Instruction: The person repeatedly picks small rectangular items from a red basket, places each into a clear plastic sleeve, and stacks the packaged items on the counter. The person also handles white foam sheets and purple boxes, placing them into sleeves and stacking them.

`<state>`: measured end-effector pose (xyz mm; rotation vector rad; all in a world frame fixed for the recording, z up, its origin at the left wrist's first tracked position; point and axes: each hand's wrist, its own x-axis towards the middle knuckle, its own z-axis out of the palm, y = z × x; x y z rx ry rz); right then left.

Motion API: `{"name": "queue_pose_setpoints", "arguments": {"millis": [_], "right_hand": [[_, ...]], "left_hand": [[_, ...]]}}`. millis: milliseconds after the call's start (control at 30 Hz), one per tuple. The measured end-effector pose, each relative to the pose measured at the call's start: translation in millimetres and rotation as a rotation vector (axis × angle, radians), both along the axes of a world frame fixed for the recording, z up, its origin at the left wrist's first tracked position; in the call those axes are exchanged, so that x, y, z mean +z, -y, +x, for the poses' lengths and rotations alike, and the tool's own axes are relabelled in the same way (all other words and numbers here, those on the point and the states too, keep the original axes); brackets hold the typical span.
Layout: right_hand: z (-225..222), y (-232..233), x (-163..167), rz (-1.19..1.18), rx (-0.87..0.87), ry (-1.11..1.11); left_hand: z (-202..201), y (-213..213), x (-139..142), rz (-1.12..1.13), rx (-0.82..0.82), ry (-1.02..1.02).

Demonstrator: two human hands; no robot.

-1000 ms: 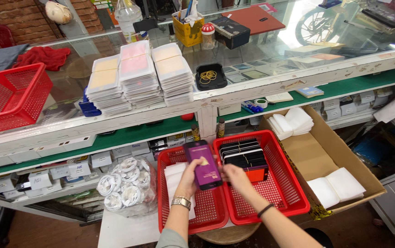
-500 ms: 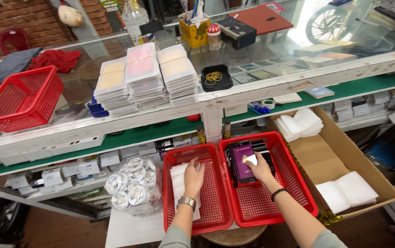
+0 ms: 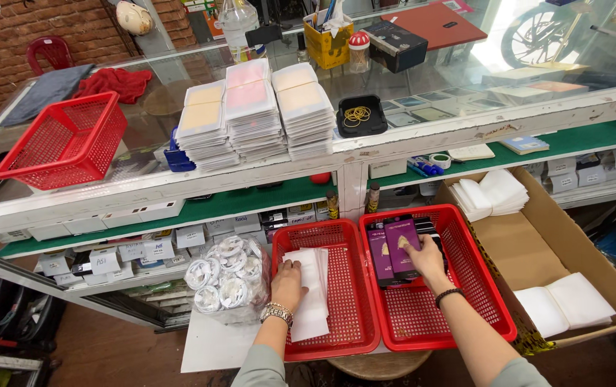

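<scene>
Head view: the right hand (image 3: 423,259) lies palm down, fingers closed lightly over a purple flat pack (image 3: 401,247), which stands at the rear of the right red basket (image 3: 491,315) against a row of like packs, dark and purple, ranked on edge; the hand appears to steady it in line with that row. The pack is slim, rectangular, glossy purple with a small pale mark at its centre. The left hand (image 3: 288,283), a metal watch at the wrist, rests flat with fingers narrow on a stack of white sheets (image 3: 311,294) in the left red basket (image 3: 354,337), apparently pinning them; it grips nothing. Both baskets sit side by side on a low stool. Beside them stands a bag of round white discs (image 3: 225,276); on the other side, an open cardboard box (image 3: 530,251) holds white bundles. On the glass worktop (image 3: 466,93) above stand three banded stacks of flat packets (image 3: 250,111).
</scene>
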<state>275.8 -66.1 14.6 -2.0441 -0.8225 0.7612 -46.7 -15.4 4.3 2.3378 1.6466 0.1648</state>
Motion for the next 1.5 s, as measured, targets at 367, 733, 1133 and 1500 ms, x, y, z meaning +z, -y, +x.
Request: {"name": "queue_pose_setpoints", "arguments": {"millis": [367,733,1133,1500], "right_hand": [[-45,-18,40,0.194,0.298,-0.749],[-69,-16,67,0.522,0.487,-0.63],[-55,-23,84,0.715,0.51,-0.986],[-50,-16,122,0.312,0.645,-0.337]], "left_hand": [[21,-31,9,-0.226,0.067,0.531],[37,-7,26,-0.561,0.214,1.357],[55,19,61,-0.213,-0.071,1.074],[47,13,55,-0.515,-0.016,1.28]]}}
